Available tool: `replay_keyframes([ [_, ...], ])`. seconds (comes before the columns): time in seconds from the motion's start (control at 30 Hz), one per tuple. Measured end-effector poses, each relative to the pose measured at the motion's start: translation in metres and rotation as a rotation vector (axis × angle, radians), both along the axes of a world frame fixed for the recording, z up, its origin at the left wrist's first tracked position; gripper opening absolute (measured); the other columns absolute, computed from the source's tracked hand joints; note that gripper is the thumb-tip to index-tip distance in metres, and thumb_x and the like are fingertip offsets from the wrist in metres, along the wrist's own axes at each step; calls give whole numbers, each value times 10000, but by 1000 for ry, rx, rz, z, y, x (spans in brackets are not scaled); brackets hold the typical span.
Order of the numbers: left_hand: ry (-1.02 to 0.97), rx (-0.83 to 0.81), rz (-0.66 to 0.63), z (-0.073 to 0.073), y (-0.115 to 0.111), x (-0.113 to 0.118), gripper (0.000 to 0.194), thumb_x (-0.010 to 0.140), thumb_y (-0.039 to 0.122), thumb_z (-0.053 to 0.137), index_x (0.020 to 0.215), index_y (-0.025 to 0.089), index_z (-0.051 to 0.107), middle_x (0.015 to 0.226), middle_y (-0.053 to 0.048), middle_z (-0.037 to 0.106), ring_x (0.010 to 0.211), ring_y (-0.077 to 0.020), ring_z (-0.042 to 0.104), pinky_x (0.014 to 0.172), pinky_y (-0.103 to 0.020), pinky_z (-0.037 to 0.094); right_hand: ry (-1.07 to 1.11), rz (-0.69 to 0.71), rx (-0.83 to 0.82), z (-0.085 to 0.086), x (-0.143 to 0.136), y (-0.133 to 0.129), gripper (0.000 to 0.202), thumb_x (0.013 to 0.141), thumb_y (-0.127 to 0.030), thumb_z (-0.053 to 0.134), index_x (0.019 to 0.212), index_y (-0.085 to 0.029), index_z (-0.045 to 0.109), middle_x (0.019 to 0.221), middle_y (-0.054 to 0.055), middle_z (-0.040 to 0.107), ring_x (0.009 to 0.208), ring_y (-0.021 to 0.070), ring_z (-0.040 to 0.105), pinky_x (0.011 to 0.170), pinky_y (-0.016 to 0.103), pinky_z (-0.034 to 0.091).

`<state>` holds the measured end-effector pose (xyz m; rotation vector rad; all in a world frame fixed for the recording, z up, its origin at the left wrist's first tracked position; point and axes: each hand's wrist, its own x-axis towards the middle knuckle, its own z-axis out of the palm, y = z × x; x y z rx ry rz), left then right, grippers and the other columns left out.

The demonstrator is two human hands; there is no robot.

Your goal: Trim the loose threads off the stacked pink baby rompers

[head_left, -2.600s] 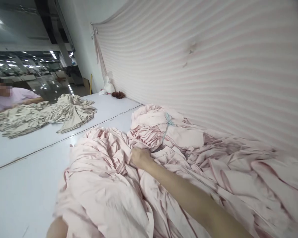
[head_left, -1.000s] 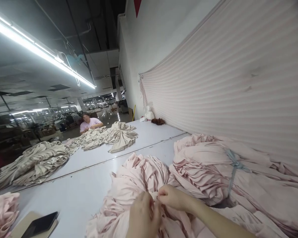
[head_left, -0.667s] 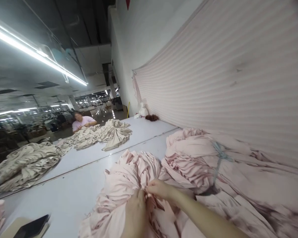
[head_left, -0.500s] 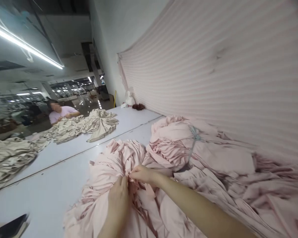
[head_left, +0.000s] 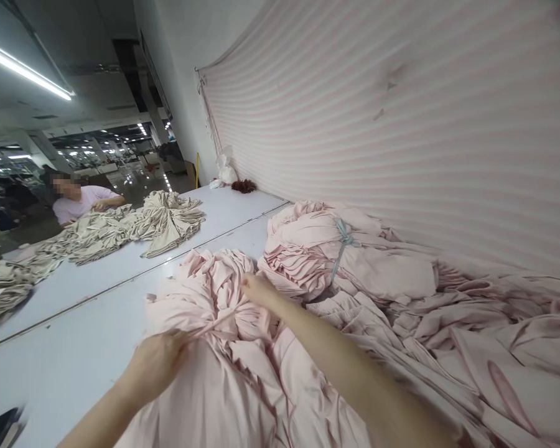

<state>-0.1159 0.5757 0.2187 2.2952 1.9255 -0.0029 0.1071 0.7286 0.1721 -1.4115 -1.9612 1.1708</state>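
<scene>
A bundle of pale pink fabric lies in front of me, cinched at its middle by a pink fabric strip. My left hand is closed on one end of the strip, at the bundle's left side. Farther up and right, my right hand is closed on the other end. Between the two hands the strip runs taut across the gathered folds. Both hands' fingertips are partly hidden.
Behind on the right sits another pink bundle bound with a blue-grey tie. Beige garment piles lie across the table, where a person works. A dark flat object is at lower left. Striped fabric covers the wall.
My hands were together at the bundle's middle and have pulled apart, left hand toward lower left, right hand up, drawing the strip taut. The view has shifted slightly right.
</scene>
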Motion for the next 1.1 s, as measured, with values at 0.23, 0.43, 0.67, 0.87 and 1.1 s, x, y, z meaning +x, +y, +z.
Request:
replay_keyframes([
  [0.23,-346,141,257,38,12,29,343,845,418,356,574,224,438,568,3,496,562,-163,475,556,-271,340,12,23,107,26,37,-14,110,878,-220,577,951,-193,654,909,36,669,840,171,609,733,254,417],
  [0.43,-714,290,116,44,57,99,286,781,445,507,603,224,466,669,1,507,656,-165,482,642,-284,391,164,256,220,56,16,-46,156,809,-143,564,662,-164,612,614,-55,534,676,116,535,589,184,357],
  [0.67,-980,189,289,-27,61,88,445,754,626,542,773,187,609,735,-28,646,798,-205,609,694,-284,478,155,59,263,45,4,-27,292,886,-294,570,625,-164,592,568,-55,490,622,107,492,567,200,321],
  [0.87,-1172,173,450,-41,54,80,483,751,656,560,777,177,612,834,-50,679,842,-200,604,777,-304,484,-64,-143,228,1,24,7,165,931,-246,515,942,-190,670,834,11,665,821,160,599,705,231,394],
  [1.1,-1276,74,430,-48,44,80,497,737,696,533,715,200,508,629,19,506,634,-137,503,689,-286,460,-347,-252,149,-68,54,27,205,971,-297,531,1058,-141,632,1023,83,664,913,211,624,830,370,464],
])
